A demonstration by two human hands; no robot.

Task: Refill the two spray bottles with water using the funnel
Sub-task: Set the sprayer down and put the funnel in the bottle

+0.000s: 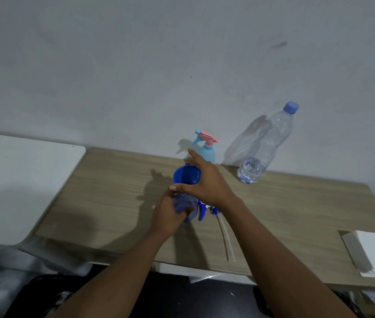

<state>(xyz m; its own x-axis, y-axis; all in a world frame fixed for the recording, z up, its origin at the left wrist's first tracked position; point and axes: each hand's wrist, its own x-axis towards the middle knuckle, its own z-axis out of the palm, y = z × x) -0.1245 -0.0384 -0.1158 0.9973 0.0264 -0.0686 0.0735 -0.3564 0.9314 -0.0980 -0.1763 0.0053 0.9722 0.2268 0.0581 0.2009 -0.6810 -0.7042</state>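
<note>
Head camera view, looking down over 2 bare forearms at a wooden table [113, 191] set against a pale wall.

The left hand [170, 214] is wrapped around the body of a translucent blue spray bottle [183, 206], fingers curled closed on it, holding it upright. The right hand [204, 182] sits just above and beyond the left, thumb and fingers loosely spread around the rim of a blue funnel [187, 175]. The funnel's wide mouth faces up and its spout points down toward the bottle's neck; the hands hide that join, so whether it is fully seated cannot be told. The bottle's long axis runs up and down, directly under the funnel.

Just to the right of the left hand, beneath the right wrist, lies this bottle's blue trigger head [202, 210], its clear dip tube [226, 237] trailing toward the viewer.

Straight beyond the right fingertips, against the wall, stands the 2nd spray bottle [207, 152], pale blue with a pink trigger, its head on.

Farther right and away from both hands stands a clear water bottle [264, 148], capped in blue, with a little water at its base. The right hand is nearer to it, so it probably makes the reach for pouring while the left steadies the bottle.
</note>
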